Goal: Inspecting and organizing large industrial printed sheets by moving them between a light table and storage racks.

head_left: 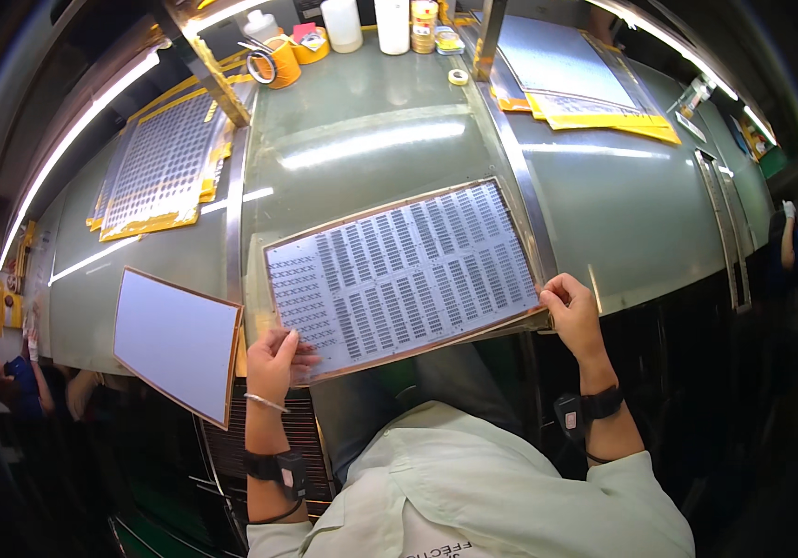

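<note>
In the head view, you look partway through: the patterned sheet [408, 270] is taken up between your hands, and letting go is not yet done. Your left hand [275, 361] pinches its near-left corner, your right hand [570, 310] the right edge near the other corner, each grip nearly closed. Its near edge seems to overhang the bench [352, 181]; open room lies beyond both grips, while a plain sheet [179, 339] crowds your left grip's outer side.
</note>
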A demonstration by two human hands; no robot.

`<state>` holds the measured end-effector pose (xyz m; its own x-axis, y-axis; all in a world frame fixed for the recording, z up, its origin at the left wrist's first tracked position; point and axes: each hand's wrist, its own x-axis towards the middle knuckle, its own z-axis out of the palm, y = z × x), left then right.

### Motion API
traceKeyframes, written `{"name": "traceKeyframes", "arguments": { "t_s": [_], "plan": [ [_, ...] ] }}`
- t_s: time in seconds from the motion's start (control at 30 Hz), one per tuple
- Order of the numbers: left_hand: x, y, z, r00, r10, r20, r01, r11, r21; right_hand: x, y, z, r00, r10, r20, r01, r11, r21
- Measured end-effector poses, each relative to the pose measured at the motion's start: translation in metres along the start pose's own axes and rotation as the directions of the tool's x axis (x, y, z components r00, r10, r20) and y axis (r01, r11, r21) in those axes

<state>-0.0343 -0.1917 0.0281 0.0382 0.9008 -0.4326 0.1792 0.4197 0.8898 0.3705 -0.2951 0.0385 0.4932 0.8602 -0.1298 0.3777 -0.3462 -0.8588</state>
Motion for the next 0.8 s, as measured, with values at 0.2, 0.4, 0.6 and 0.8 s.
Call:
{"name": "traceKeyframes", "arguments": {
  "t_s": [0.2,0.4,0.6,0.8],
  "plan": [
    [-0.016,0.013,0.006,0.993,0.113,-0.018,-0.112,0.991,0.074,-0.007,0.005,0.004,0.976,-0.181,-0.124,0.140,0.949,-0.284],
    [-0.018,0.002,0.005,0.992,0.118,-0.052,-0.114,0.990,0.083,-0.004,0.002,0.006,0.977,-0.171,-0.125,0.127,0.947,-0.296],
    [-0.021,0.004,0.007,0.995,0.083,-0.049,-0.081,0.995,0.060,0.002,0.002,0.003,0.985,-0.154,-0.078,0.119,0.935,-0.333],
    [-0.009,0.033,-0.009,0.993,-0.080,0.092,0.079,0.997,0.012,0.007,-0.002,0.000,0.990,-0.136,0.042,0.140,0.889,-0.437]
  ]
}}
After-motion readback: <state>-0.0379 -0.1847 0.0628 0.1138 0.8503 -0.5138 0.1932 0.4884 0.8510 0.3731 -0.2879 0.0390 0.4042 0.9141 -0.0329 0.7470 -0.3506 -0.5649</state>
